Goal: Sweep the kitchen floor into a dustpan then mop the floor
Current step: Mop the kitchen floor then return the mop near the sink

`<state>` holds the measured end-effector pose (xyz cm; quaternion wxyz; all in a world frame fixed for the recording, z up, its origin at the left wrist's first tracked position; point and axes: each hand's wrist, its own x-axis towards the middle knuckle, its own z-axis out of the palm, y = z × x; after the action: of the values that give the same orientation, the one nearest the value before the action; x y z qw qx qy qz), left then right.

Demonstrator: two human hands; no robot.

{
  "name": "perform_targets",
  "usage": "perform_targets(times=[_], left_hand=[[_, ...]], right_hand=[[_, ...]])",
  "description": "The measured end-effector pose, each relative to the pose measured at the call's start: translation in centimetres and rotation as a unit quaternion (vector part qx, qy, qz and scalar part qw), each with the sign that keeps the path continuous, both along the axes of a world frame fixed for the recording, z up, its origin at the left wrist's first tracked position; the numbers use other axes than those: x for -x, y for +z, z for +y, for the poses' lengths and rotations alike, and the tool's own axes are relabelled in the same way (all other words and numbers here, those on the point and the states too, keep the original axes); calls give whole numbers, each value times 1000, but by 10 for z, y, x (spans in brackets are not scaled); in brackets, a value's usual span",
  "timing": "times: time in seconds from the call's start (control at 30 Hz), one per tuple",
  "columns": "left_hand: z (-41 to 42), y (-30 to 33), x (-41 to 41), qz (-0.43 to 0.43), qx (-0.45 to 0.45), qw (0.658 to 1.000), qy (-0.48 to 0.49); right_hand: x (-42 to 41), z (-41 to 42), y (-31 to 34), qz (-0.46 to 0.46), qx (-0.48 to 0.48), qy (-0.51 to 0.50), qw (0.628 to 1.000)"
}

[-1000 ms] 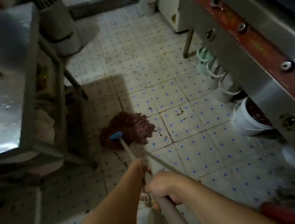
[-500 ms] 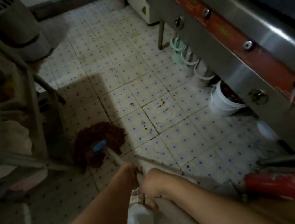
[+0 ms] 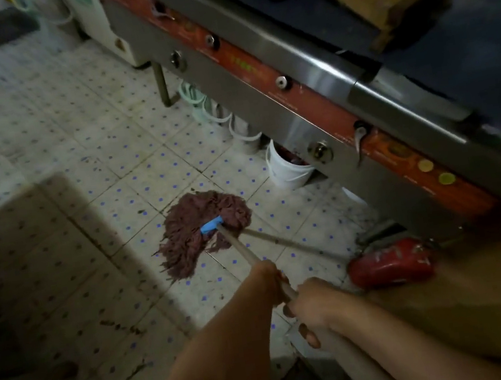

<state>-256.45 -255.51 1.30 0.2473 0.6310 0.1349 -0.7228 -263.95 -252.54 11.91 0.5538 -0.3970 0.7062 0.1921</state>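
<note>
Currently mopping: both hands grip the pale, round mop handle [image 3: 241,246] at lower centre of the frame. Left hand [image 3: 273,281] is wrapped round the shaft further down, right hand [image 3: 312,305] curled round it just behind. Staggered grip likely gives leverage to push the head sideways. Maroon string mop head [image 3: 204,228] with blue plastic clamp [image 3: 211,224] lies flat on the white, blue-dotted tile floor [image 3: 129,161] at frame centre, strands splayed, so it's dragging wet contact. White plastic bucket [image 3: 286,168] sits under the steel counter with the red-orange front strip [image 3: 294,96], near the mop head. Red cylinder [image 3: 390,263], looks like an extinguisher, lies on the floor at right.

Versus half a second earlier: mop head has swung from the shadowed left side out to the lit centre tiles, nearer the bucket. Grip unchanged.
</note>
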Motion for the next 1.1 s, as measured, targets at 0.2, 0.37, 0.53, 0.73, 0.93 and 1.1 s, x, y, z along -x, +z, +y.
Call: perform_targets(times=[0.2,0.37,0.53,0.73,0.93,1.1], left_hand=[[-29,3,-10,-3,25,1000,16],[-40,5,-50,-14,38,998,46],[-28,-6,-125,-59,38,995,78],[18,-23,-228,-88,13,986,142],[77,-35,-314,-130,-15,971,200],[121,-47,-359,-169,-47,951,254]], right_hand=[[-19,-32,1,3,16,-24,1000],[-55,-47,-2,-17,10,-6,1000],[-124,-43,-16,-40,-15,64,997],[-219,-10,-26,-68,-43,156,985],[-302,32,-28,-105,-62,250,960],[-342,62,-46,-114,-82,301,943]])
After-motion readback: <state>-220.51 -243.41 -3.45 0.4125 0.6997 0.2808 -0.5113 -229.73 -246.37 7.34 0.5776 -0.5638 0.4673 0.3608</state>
